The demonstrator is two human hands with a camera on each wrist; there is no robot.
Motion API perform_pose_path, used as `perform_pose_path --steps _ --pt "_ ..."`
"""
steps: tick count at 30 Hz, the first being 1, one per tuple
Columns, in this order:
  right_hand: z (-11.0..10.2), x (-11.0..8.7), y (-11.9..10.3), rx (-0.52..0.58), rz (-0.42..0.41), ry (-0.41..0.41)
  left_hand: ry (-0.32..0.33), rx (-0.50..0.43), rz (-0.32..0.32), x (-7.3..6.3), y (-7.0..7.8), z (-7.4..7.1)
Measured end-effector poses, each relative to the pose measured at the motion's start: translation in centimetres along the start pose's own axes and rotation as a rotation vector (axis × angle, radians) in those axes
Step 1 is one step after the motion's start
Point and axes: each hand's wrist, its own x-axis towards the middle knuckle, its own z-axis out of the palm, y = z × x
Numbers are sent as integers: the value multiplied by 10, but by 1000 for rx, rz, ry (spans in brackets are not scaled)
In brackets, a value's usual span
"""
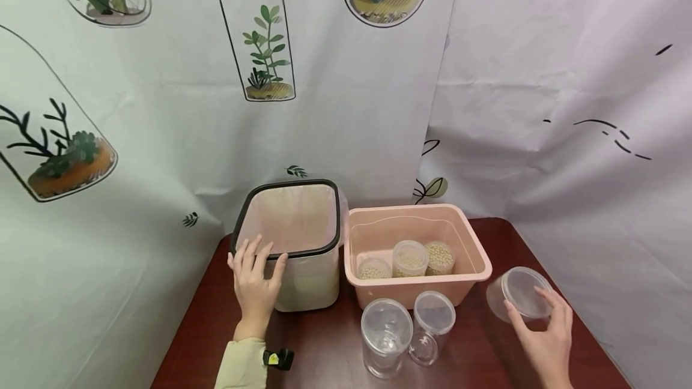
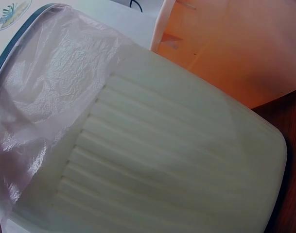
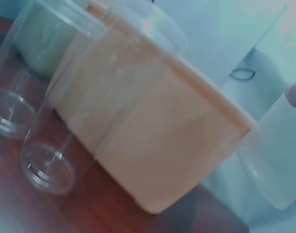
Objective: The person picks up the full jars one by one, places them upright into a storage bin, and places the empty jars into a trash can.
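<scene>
At the right end of the table my right hand [image 1: 546, 329] grips a clear plastic jar [image 1: 497, 302] with a translucent lid, thumb on one side and fingers on the other. In the right wrist view two fingertips show at the edge of this jar [image 3: 274, 155]. My left hand [image 1: 255, 287] is at the near left corner of a pale bin [image 1: 308, 287], fingers spread at its black rim. The left wrist view shows the bin's ribbed wall [image 2: 152, 145] and a thin plastic liner [image 2: 55, 73] folded over its edge.
A pink tub [image 1: 416, 287] stands right of the bin, with several lidded jars [image 1: 409, 259] of pale round grains inside. Two clear lidded jars [image 1: 386, 332] [image 1: 434, 317] stand before it on the dark red table [image 1: 324, 353]. Patterned cloth [image 1: 351, 137] hangs behind.
</scene>
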Motion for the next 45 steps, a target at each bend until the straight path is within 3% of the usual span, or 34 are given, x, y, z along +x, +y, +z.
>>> perform_pose_path --steps 7,14,18,32,41,45 --pt "8 18 -22 102 -89 44 19 -7 12 2 1 1" --pt "15 37 -74 173 -122 27 26 0 21 4 0 2" --pt "22 45 -93 246 -159 10 19 -1 22 4 1 3" --pt "61 47 -119 351 -249 -116 52 -4 35 3 2 3" --pt "99 46 -111 369 -317 -179 69 14 24 -1 -1 1" --pt "110 43 -119 379 -299 -232 78 9 11 -3 0 2"
